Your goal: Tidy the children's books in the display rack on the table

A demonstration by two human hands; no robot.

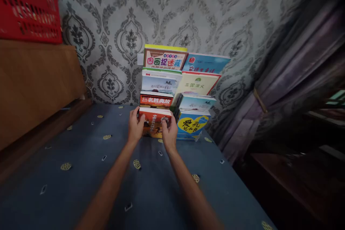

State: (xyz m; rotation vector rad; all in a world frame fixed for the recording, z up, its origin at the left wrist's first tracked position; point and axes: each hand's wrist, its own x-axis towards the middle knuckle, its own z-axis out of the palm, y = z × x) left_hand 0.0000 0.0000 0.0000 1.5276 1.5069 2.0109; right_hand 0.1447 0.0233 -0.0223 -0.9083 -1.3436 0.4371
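You've got both hands on the orange-red paperback book with dark figures on its cover (154, 123), near the wall in the left column of books. Your left hand (135, 125) grips its left side, your right hand (170, 132) its right; both thumbs press the front cover. The book's roughly upright, cover facing you; can't tell if its bottom edge touches the dark blue cloth with yellow oval prints (88, 183) below it.

Directly behind the orange-red book, stepping up: red book with white title characters (159, 100), pale grey-blue book with dark lettering (156, 83), brown picture book with a yellow top band (164, 55).

Just right of the orange-red book: blue book with a yellow heart shape (192, 124). Behind and right of it: light blue paperback (195, 102), pale yellow-green book with red edging (201, 83), bright blue wide book (207, 63).

Well left of it: brown wooden cabinet (37, 82), red slotted plastic basket (29, 10) on top. Well right: gathered purple-grey curtain (242, 118). Behind: grey damask-patterned wallpaper (113, 28).
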